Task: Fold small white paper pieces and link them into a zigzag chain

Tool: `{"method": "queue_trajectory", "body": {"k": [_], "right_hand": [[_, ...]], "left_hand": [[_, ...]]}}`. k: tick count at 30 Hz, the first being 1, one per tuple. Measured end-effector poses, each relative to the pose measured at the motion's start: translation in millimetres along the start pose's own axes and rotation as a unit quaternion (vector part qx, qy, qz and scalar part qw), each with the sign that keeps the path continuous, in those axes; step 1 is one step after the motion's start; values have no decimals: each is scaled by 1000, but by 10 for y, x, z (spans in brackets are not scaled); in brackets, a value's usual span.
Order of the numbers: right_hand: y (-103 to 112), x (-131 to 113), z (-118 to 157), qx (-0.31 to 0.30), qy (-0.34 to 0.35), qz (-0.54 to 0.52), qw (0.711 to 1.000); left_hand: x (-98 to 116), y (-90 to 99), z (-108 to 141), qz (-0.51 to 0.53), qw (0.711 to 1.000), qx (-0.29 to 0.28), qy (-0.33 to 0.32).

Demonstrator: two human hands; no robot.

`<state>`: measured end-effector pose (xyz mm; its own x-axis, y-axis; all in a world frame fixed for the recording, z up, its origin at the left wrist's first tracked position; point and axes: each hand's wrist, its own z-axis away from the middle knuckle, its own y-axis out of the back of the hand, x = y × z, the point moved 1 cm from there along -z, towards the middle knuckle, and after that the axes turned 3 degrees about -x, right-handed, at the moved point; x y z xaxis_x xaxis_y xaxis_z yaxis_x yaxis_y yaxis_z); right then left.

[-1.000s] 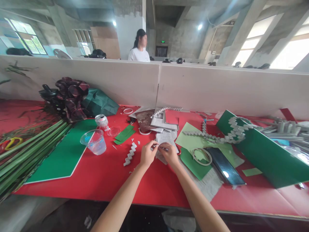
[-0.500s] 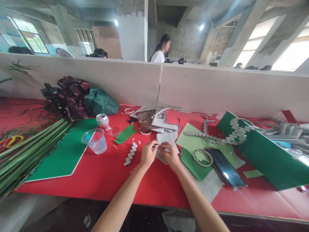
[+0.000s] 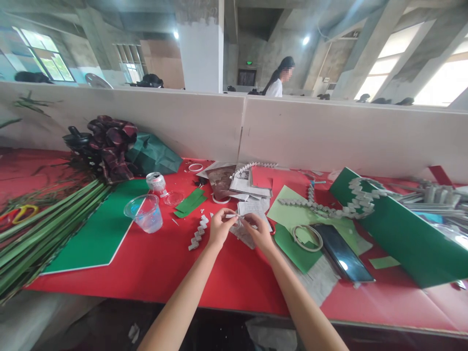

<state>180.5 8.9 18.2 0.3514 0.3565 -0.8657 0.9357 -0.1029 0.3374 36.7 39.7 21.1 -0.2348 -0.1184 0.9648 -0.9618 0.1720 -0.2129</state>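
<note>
Between the fingertips of both hands is a small whitish paper strip (image 3: 231, 216), held above the middle of the red table. My left hand (image 3: 222, 228) pinches its left part, and my right hand (image 3: 257, 229) pinches at its right end, the fingertips nearly touching. A short folded paper chain (image 3: 198, 233) lies left of my left hand, with small scraps by it. Printed paper sheets (image 3: 252, 207) lie beneath and beyond the hands. To the right, a longer folded chain (image 3: 329, 211) runs over light green paper (image 3: 285, 195) up onto a green board.
Long green leaves (image 3: 54, 224), a green sheet (image 3: 91, 234), a plastic cup (image 3: 144, 214) and a can (image 3: 156, 184) are at left. A phone (image 3: 343, 253), a white ring (image 3: 307, 238) and an upright green board (image 3: 405, 239) stand or lie at right. Behind is a white partition (image 3: 310, 131).
My left hand has shifted slightly left and up, and the pale strip between the fingers shows more. Beyond the partition, a person has moved right.
</note>
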Motion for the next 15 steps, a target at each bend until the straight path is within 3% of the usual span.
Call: {"method": "queue_trajectory", "body": {"k": [8,15], "right_hand": [[30,-39,-7,16,18,-9,1000],[36,4,-14,44,-11,-10,999]], "left_hand": [[-24,-8,-8,-5,1000,-27,-9],[-25,-8,-4,-92,994,-27,-50]]}}
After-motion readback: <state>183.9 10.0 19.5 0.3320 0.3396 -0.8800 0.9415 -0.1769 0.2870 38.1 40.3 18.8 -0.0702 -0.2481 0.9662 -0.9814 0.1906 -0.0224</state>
